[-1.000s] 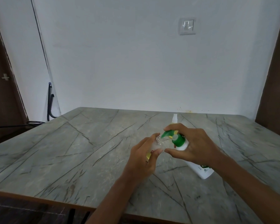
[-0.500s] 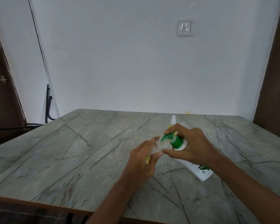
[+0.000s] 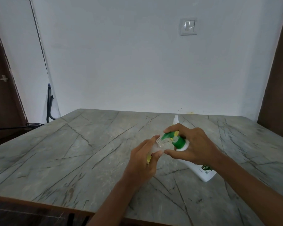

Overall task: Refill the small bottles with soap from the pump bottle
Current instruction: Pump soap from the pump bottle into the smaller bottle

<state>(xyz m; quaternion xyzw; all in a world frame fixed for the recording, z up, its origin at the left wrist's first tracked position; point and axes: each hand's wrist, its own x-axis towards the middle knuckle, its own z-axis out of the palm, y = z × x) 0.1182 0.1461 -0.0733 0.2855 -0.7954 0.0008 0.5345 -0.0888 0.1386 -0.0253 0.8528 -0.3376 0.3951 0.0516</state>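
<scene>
- Green plastic lay under the right hand's fingers [image 3: 173, 128]: they curled over the pump head [image 3: 170, 135], with the thumb under the collar. The right hand [image 3: 196, 149] gripped the white pump bottle [image 3: 203, 172], which was tilted, its base seemingly resting on the tabletop [image 3: 72, 152].
- The left hand [image 3: 142, 163] wrapped its fingers [image 3: 151, 141] round a small clear bottle [image 3: 158, 143] held above the tabletop. The bottle's open neck met the spout tip; whether the two touched could not be told.
- The step in hand looked like pumping soap into this bottle. How full it was could not be read through the blur.
- The next move seemed to call for a slow, steady press, with the spout kept over the narrow mouth and the bottle held still.
- The likeliest trouble was the small opening, as soap could run down the outside onto the fingers.
- A second small bottle [image 3: 176, 120], white-topped, stood upright just behind the right hand and was partly hidden by it.
- Farther off were a wall switch [image 3: 188, 26] and a dark door [image 3: 3, 95] at the left, neither in the way.
</scene>
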